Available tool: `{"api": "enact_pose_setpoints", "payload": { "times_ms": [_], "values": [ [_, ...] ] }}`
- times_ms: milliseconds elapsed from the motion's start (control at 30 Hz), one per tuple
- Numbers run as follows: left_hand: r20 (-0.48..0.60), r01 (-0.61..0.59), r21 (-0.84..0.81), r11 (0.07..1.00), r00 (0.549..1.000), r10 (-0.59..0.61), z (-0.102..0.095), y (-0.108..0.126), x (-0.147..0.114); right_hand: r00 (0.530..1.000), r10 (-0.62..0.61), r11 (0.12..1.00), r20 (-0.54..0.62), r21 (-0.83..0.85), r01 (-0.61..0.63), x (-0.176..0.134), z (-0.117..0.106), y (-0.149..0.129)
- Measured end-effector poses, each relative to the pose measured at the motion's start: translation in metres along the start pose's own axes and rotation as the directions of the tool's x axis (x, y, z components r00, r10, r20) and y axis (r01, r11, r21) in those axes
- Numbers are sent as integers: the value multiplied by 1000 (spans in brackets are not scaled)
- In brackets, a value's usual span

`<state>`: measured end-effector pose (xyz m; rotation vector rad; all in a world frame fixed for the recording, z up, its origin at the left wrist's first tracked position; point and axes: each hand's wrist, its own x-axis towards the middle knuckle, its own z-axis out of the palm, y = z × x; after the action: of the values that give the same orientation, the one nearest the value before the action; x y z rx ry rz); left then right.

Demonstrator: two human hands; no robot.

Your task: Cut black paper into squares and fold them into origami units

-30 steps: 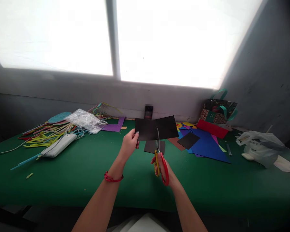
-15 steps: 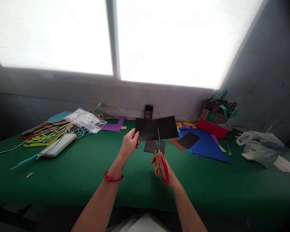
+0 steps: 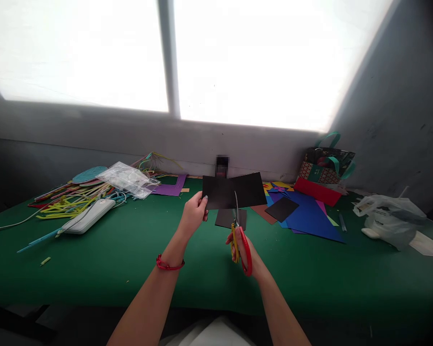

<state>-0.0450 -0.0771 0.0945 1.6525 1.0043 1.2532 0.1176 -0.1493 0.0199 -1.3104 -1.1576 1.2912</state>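
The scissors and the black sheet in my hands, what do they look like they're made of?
Scissors: the blades are probably metal, going by their thin grey gleam; the smooth, evenly coloured red and yellow handles suggest plastic. Black sheet: likely card or stiff paper with a matte finish, since it shows no glare and keeps crisp edges; thin foam remains possible.

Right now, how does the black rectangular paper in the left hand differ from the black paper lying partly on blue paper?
The held black paper is raised in the left hand, at the red-and-yellow scissors; the lying black paper rests on coloured sheets. The held one looks longer and bent; the lying one, shorter and flat. Both are black.
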Motion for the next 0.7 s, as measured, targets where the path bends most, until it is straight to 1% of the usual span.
{"api": "enact_pose_setpoints", "payload": {
  "times_ms": [267,700],
  "values": [
    [-5,0,14,1000,1000,0,1,1,-1,1000,2,1000,-3,16,-2,0,0,-1],
    [8,1,17,1000,1000,-1,0,-2,0,1000,0,1000,3,-6,0,-2,1,-5]
  ]
}}
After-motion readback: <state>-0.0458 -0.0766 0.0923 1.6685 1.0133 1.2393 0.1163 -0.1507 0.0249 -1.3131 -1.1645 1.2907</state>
